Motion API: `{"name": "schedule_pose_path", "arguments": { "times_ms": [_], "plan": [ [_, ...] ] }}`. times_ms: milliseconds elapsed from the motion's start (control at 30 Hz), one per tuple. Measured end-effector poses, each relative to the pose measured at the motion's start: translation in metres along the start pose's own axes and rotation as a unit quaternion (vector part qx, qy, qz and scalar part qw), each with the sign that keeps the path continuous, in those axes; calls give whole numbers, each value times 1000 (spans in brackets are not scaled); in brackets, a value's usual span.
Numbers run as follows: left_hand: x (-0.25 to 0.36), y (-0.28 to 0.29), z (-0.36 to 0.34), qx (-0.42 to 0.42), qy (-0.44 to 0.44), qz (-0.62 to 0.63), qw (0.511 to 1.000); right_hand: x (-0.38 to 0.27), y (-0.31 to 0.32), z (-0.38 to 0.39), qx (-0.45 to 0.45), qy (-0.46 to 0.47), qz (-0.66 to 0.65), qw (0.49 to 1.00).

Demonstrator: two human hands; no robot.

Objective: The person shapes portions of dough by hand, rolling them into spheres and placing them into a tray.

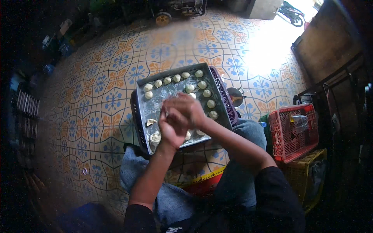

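My left hand (171,128) and my right hand (186,108) meet above a floured metal tray (141,107), my right over my left, both with curled, slightly blurred fingers; whatever is between them is hidden. Pale round dough balls (202,84) line the tray's back and right edges, with others near the middle. An irregular dough piece (151,122) and a coiled lump (155,137) lie at its lower left. The tray rests on a dark purple plastic crate (224,99), between my jeans-covered legs.
A pot (236,100) stands right of the tray. A red crate (279,134) holding a bottle sits by my right knee, above a yellow crate (312,174). Dark metal frames line the right. A wheeled machine (176,9) stands at the back on patterned tiles (97,116).
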State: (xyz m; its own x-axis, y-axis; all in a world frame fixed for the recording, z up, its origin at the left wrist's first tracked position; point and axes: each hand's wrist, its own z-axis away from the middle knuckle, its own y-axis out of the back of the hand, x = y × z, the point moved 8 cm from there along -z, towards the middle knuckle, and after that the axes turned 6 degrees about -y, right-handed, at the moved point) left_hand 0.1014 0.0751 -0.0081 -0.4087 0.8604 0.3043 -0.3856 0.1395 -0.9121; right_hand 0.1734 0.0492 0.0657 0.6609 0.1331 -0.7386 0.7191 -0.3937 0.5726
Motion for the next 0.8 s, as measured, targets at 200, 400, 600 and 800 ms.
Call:
{"name": "schedule_pose_path", "arguments": {
  "times_ms": [200,400,600,800],
  "plan": [
    [-2,-29,-7,-260,-19,-148,954,-31,-18,28,29,113,121,986],
    [-29,-34,6,-140,46,-36,988,-24,-24,30,49,41,80,995],
    [-22,-20,18,32,12,-87,996,30,9,12,36,-150,86,984],
    [0,23,13,-201,35,1,979,-22,-23,27,12,-5,115,993]
  ]
}}
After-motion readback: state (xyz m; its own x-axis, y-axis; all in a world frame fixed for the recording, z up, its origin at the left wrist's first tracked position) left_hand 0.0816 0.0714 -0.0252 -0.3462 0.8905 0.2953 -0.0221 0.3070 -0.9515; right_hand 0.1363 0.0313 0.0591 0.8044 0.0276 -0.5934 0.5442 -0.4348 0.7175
